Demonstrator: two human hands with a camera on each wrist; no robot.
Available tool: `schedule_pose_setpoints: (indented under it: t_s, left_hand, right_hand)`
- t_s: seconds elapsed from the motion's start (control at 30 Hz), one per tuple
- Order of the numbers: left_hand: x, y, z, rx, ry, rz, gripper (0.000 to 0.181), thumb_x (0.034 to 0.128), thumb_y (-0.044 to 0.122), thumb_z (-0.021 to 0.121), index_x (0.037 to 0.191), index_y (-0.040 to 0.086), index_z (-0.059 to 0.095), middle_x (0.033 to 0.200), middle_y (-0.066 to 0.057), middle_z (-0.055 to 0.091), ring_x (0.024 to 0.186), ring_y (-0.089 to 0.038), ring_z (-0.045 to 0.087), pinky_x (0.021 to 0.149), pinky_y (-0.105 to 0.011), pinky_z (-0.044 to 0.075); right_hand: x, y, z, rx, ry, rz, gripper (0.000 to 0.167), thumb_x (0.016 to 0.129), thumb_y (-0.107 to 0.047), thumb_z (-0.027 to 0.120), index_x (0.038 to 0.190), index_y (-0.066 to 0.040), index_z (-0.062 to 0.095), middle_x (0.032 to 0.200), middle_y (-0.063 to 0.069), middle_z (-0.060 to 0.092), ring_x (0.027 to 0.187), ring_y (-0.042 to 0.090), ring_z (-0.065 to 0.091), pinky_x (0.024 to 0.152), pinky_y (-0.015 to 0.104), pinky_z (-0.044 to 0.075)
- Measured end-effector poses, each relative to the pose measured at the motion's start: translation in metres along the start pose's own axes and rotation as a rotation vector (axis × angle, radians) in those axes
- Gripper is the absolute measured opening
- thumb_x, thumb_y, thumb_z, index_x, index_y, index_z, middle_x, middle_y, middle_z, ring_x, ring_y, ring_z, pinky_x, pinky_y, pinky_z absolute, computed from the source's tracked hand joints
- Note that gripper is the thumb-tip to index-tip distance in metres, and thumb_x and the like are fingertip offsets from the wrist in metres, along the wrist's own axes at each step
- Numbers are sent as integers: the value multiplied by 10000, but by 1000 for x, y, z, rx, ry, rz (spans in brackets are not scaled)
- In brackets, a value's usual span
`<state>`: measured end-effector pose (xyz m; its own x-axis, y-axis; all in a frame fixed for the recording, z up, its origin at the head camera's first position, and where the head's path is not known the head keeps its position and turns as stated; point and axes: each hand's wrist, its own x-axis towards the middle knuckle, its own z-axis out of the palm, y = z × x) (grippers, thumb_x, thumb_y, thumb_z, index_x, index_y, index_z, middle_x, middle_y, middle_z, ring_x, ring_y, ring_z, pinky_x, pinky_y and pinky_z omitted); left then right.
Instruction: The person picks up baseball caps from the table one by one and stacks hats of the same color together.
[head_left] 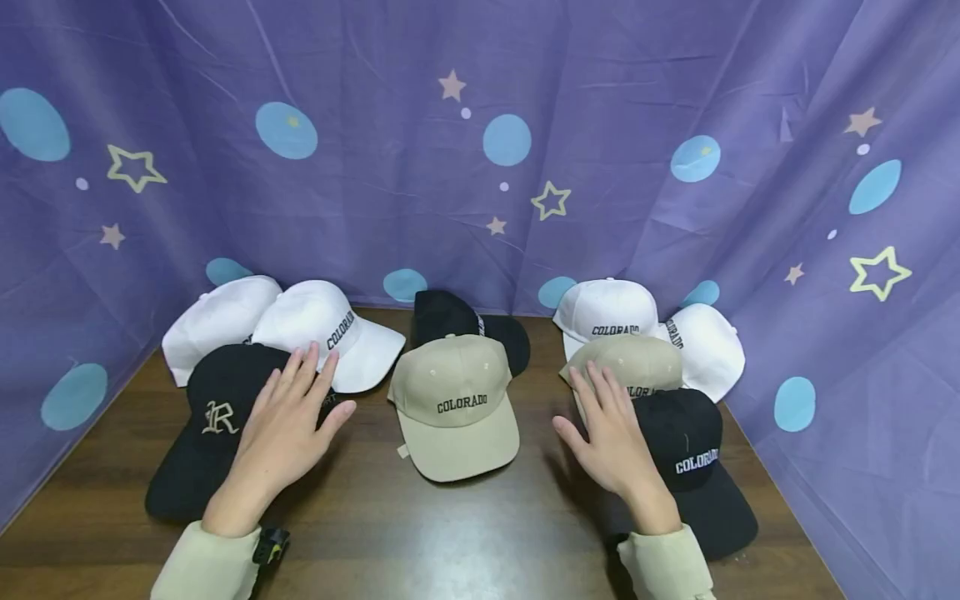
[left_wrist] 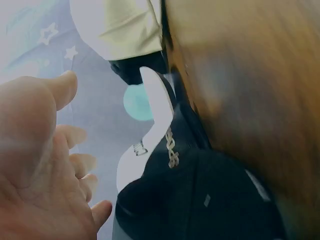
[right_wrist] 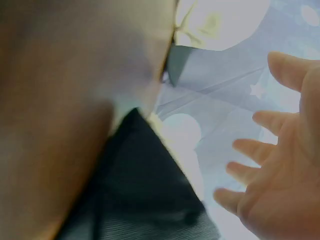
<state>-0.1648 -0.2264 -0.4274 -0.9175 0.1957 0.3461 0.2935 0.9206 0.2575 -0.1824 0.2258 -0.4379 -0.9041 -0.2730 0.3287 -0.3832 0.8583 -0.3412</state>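
Observation:
My left hand [head_left: 288, 421] hovers palm down with straight fingers, beside and partly in front of a black cap [head_left: 213, 450] bearing a light letter R. It holds nothing; the left wrist view shows its fingers apart from the caps. On the other side, my right hand [head_left: 611, 433] is held likewise, fingers spread and bare. Nearest to it are a beige cap [head_left: 637, 354] and a black COLORADO cap [head_left: 690, 467], each partly covered by it in the head view. Between the hands a beige COLORADO cap [head_left: 453, 400] faces forward on the table, a small tag at its side.
Two white caps [head_left: 307, 312] overlap at the back left. Behind the middle beige cap lies a black cap [head_left: 510, 333]. More white caps [head_left: 607, 304] stand at the back right. A purple curtain [head_left: 480, 208] walls the wooden table [head_left: 450, 533] behind and at both sides.

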Motion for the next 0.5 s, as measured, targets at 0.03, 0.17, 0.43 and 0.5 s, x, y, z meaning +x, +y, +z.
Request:
schedule_pose_setpoints:
  t_s: [0.03, 0.17, 0.43, 0.5]
  left_hand:
    - [1, 1, -1, -20, -11, 1, 755, 1099, 483, 534, 1667, 48, 295, 1714, -280, 223, 1606, -463, 147, 1244, -680, 148]
    - [10, 8, -4, -104, -26, 11, 725, 1093, 448, 573, 1655, 55, 339, 1675, -260, 345, 1544, -478, 291, 1149, -712, 294]
    - [34, 22, -11, -268, -61, -15, 599, 1109, 410, 557, 1589, 63, 473, 1538, -245, 540, 1437, -481, 453, 1160, -659, 345]
    - [41, 25, -5, -306, -76, -11, 590, 1112, 416, 546, 1576, 55, 489, 1510, -238, 572, 1426, -474, 475, 1158, -653, 357]
  right_hand:
    - [1, -1, -2, 21, 7, -10, 721, 1054, -426, 630, 1641, -91, 380, 1698, 234, 307, 1587, 457, 220, 1249, 671, 190]
    - [9, -7, -14, 98, 5, -29, 650, 1053, -406, 654, 1605, -124, 459, 1646, 189, 409, 1526, 409, 371, 1190, 651, 339]
    - [36, -17, -26, 259, -41, -74, 562, 1064, -343, 664, 1566, -135, 519, 1496, 114, 594, 1311, 318, 597, 1025, 534, 533]
    - [42, -18, -25, 319, -41, -72, 548, 1058, -294, 679, 1555, -117, 530, 1484, 131, 606, 1299, 322, 609, 971, 533, 571]
